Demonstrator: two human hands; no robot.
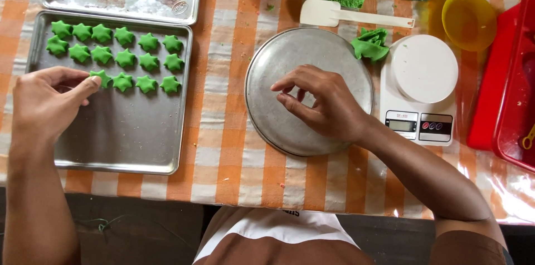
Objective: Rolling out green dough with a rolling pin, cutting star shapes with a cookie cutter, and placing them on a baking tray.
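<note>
left hand pinching, right hand curled, hovering

I see a white scale near the table's right edge, a yellow bowl behind it, a red tray beside.

A white kitchen scale right of the round pan bears a small grey screen.

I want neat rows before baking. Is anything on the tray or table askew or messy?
The green star pieces sit in fairly even rows on the baking tray; the left hand touches the one at the third row's left end. Only small green crumbs dot the checked cloth near the spatula. Nothing else stands out.
</note>
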